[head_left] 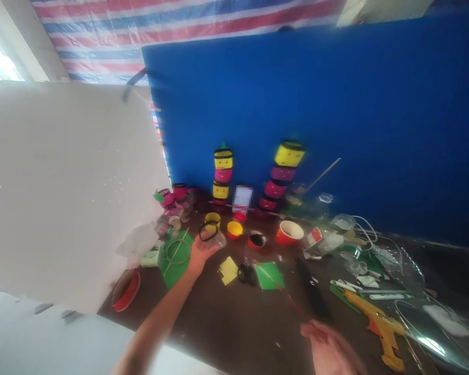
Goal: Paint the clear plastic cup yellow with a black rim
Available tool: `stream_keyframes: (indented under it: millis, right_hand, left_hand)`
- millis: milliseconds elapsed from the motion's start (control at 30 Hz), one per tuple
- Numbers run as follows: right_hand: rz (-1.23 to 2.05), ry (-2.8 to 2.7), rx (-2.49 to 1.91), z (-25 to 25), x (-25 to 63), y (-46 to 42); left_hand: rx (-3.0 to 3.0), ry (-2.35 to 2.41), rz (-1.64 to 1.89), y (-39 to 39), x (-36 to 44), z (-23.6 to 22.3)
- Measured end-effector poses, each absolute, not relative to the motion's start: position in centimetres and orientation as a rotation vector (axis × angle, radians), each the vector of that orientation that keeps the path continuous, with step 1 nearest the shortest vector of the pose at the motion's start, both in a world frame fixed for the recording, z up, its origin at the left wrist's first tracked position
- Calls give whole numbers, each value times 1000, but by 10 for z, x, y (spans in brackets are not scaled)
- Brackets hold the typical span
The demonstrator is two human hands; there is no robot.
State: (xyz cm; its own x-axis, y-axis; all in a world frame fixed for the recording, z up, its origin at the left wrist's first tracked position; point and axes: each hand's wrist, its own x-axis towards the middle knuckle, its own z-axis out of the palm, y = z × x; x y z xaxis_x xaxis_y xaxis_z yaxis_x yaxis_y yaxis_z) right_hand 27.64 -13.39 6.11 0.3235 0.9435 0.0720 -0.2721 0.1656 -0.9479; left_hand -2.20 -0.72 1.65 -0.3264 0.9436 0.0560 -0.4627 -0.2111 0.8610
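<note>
A clear plastic cup-like piece with a black rim was in the left hand, held above the middle of the dark brown worktop. The left hand's fingers curled around its side. The right hand, blurred at the near right, had its fingertips drawn together, seemingly pinching the end of a thin red stick.

Just beyond the clear piece stood a yellow cup with a dark rim. To its right came a red cup with a yellow inside, a small red cup with a dark inside and a larger red cup with a cream inside.

Nearer lay a yellow paper piece, black-handled scissors and a green paper square. A green sheet with a ring and stick on it lay to the left; a yellow glue gun lay at the near right.

Farther back, two stacks of yellow and pink cups with faces rose before a blue panel.
</note>
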Motion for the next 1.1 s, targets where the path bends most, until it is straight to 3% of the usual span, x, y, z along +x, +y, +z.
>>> stream_keyframes:
  millis: [233, 400, 533, 700, 1100]
  right_hand:
    - [1042, -843, -1038, 75, 254, -86]
    - [970, -1162, -1158, 85, 238, -52]
    - [706, -1519, -1294, 88, 221, -21]
    - [599, -1653, -1303, 85, 204, 12]
    - [362, -1937, -1316, 75, 186, 41]
  left_hand:
    - [752, 646, 1475, -9, -37, 8]
    - [779, 550, 1326, -15, -42, 5]
    - [812, 581, 1315, -15, -38, 16]
    - [864, 604, 1259, -12, -34, 28]
    - [678, 867, 1390, -11, -28, 7]
